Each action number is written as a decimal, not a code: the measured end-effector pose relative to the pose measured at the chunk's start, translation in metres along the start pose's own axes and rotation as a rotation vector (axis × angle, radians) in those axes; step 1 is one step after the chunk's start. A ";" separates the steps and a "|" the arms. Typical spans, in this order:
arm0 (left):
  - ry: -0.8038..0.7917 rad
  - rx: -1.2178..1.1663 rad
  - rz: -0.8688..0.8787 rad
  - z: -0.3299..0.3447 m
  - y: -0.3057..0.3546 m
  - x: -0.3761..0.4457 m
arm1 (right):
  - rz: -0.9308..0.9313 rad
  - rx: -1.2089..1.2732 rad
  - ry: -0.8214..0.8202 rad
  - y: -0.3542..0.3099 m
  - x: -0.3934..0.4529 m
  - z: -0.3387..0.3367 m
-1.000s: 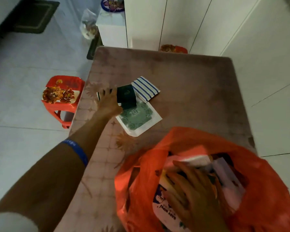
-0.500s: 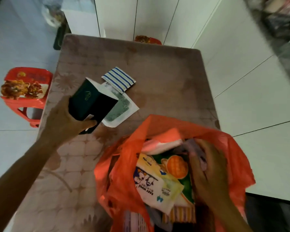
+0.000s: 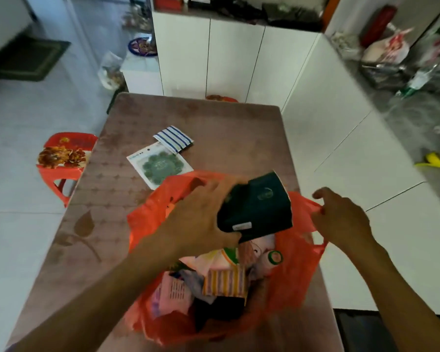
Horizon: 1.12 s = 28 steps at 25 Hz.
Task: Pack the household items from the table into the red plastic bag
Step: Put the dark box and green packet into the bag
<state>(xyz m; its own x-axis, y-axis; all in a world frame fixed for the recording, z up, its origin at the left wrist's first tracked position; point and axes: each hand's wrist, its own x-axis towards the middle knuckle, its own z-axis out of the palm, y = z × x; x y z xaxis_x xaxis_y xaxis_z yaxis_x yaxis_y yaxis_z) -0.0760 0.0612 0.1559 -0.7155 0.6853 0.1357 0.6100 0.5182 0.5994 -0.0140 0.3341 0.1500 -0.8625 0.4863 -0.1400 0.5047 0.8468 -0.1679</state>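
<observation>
You're gripping dark green pack (image 3: 258,210) in left hand (image 3: 201,214) over red plastic bag (image 3: 290,270), right hand (image 3: 340,219) pinching bag rim. Bag filling; beyond it, striped packet (image 3: 173,139) and green-patterned packet (image 3: 160,167) waiting on table (image 3: 226,128).

This is a home kitchen and dining area. A surface (image 3: 213,118) with a brown patterned cover stands on pale floor tiles (image 3: 23,237). Beyond the left grip (image 3: 201,219), white cabinet doors (image 3: 234,64) carry a cluttered dark countertop (image 3: 252,11). To the right of the right grip (image 3: 340,219), a grey counter (image 3: 417,118) holds a dish rack (image 3: 386,72) and bags. Left of the left grip stands a red plastic stool (image 3: 63,158), with a doormat (image 3: 28,59) farther off.
</observation>
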 end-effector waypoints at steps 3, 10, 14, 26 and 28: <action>-0.020 0.512 0.068 0.081 -0.001 0.002 | 0.021 0.954 -0.047 -0.016 -0.008 -0.025; 0.077 -0.021 0.171 0.053 -0.006 -0.002 | -0.219 1.156 -0.260 -0.090 -0.019 -0.007; 0.539 -0.286 -0.270 -0.026 -0.073 0.032 | 0.096 1.334 -0.213 -0.096 0.003 0.006; 0.603 -1.030 -1.442 0.077 -0.365 0.093 | 0.350 1.219 -0.188 -0.089 0.048 0.061; 0.618 -1.063 -1.489 0.092 -0.393 0.097 | 0.337 1.213 -0.194 -0.088 0.048 0.057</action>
<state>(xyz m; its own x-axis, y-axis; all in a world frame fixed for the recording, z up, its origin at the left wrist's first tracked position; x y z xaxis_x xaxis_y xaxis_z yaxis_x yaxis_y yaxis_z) -0.3537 -0.0284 -0.1389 -0.5333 -0.3178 -0.7840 -0.7651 -0.2142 0.6073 -0.0977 0.2700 0.1021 -0.7175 0.5118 -0.4724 0.4958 -0.1012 -0.8626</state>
